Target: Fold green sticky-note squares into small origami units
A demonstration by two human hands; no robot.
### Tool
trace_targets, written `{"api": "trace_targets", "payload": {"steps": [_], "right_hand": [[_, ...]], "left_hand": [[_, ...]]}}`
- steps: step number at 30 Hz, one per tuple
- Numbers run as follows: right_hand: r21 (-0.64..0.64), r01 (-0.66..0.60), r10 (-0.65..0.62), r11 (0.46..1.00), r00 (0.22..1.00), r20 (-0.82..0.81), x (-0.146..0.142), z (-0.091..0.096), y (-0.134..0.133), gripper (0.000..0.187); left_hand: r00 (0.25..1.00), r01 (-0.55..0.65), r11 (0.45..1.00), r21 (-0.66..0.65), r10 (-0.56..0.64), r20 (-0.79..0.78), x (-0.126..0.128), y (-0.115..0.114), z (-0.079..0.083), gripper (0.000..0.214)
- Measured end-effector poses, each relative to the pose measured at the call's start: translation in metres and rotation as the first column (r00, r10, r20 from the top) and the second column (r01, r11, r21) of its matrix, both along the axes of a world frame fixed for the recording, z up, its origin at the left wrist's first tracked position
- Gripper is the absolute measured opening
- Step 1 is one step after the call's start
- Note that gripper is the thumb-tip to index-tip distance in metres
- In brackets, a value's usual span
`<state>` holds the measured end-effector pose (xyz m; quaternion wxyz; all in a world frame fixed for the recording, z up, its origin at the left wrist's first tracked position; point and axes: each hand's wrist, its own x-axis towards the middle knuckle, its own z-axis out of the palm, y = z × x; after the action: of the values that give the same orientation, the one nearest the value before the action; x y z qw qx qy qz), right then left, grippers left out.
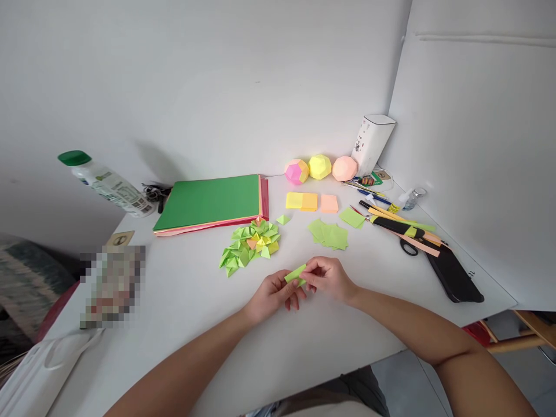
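A folded light-green paper slip (296,273) is held between my two hands, just above the white table. My left hand (274,295) grips its left end between thumb and fingers. At the other end, my right hand (325,277) pinches the slip with thumb and forefinger. Beyond my left hand lies a pile of folded paper pieces (247,246), mostly green with some yellow and orange; one folded green piece (283,219) sits apart from it. Several flat green paper squares (329,234) are spread beyond my right hand, and another green square (352,218) lies farther back.
Sticky-note pads (302,201) and three paper balls (320,167) stand at the back. A stack of coloured sheets (212,200) lies back left, near a white bottle (110,182). At right are scissors (409,247), a black phone (454,272), pens and a small glass bottle (414,198).
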<state>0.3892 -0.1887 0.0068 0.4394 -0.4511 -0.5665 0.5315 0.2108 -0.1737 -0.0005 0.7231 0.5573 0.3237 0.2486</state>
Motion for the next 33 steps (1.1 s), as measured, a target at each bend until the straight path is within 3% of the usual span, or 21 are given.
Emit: {"api": "trace_targets", "payload": {"steps": [19,26,33], "right_hand": [[-0.033,-0.058,0.057,0.998,0.997,-0.045,0.0015,0.0009,0.0004,0.019],[-0.183,-0.110,0.117,0.977,0.993,0.033,0.0017,0.0016,0.0006,0.027],[-0.151,-0.104,0.112,0.983,0.993,0.047,0.0016,0.0065,-0.0020,0.032]], "left_hand": [[1.000,-0.019,1.000,-0.025,0.019,0.000,-0.0009,0.0018,-0.0023,0.025],[0.999,-0.035,0.999,-0.032,0.036,0.010,-0.0006,0.0020,-0.0018,0.025],[0.999,-0.027,0.999,-0.043,0.028,0.026,-0.0026,0.0018,0.0014,0.030]]}}
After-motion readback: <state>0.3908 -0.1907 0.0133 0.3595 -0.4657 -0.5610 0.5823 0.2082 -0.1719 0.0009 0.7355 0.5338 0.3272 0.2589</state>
